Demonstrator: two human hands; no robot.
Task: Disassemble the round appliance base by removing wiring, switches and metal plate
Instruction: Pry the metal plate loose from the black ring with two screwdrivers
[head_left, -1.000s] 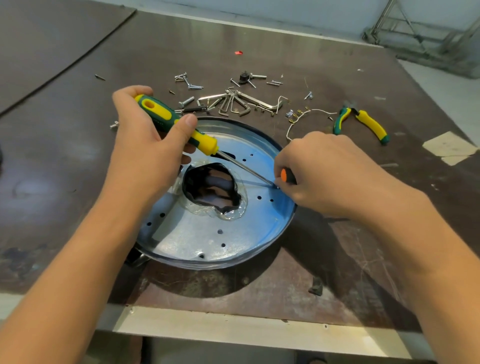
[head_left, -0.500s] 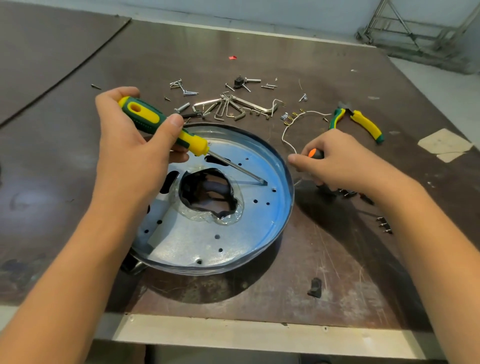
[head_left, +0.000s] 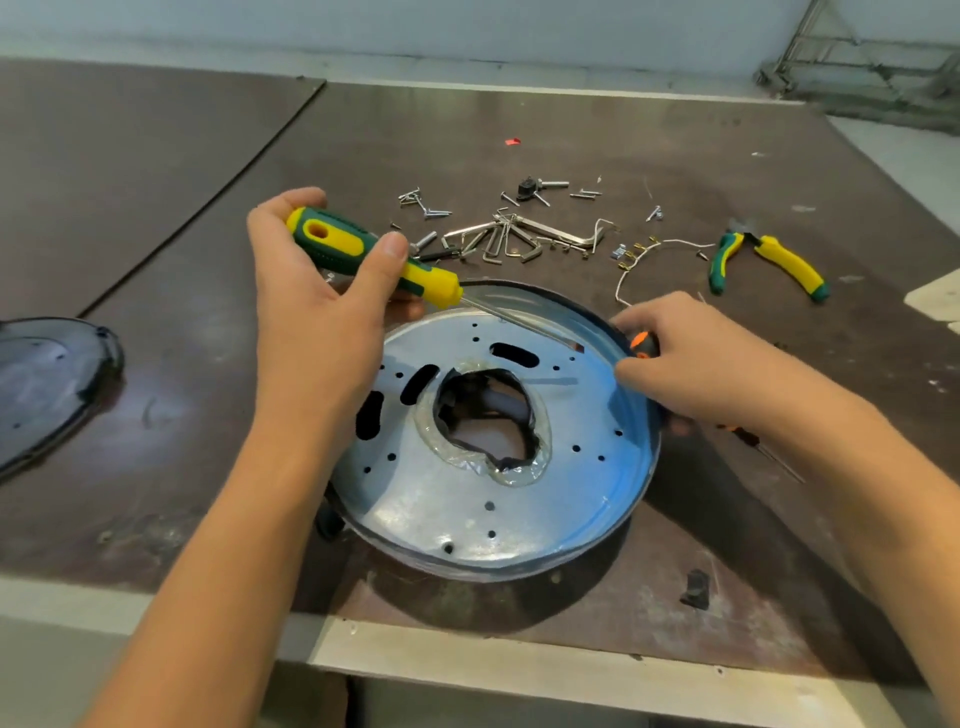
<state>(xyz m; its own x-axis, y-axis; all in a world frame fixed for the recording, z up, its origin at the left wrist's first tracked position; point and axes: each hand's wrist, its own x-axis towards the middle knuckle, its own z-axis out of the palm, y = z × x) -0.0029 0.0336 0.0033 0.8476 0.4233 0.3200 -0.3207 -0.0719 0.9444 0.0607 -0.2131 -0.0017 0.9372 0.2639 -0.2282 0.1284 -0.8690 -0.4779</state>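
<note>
The round base (head_left: 493, 447) lies on the brown surface (head_left: 623, 156) between both hands, the left hand (head_left: 322, 322) pinching a green-yellow screwdriver (head_left: 374, 257) whose tip rests on the plate, while the right hand (head_left: 691, 364) at the right rim is closed around an orange-black tool (head_left: 644, 344).

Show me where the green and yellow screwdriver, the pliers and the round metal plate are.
green and yellow screwdriver (head_left: 337, 241), head view, on its handle.
pliers (head_left: 789, 265), head view, on the yellow grip.
round metal plate (head_left: 441, 514), head view, on bare metal near its front.
</note>
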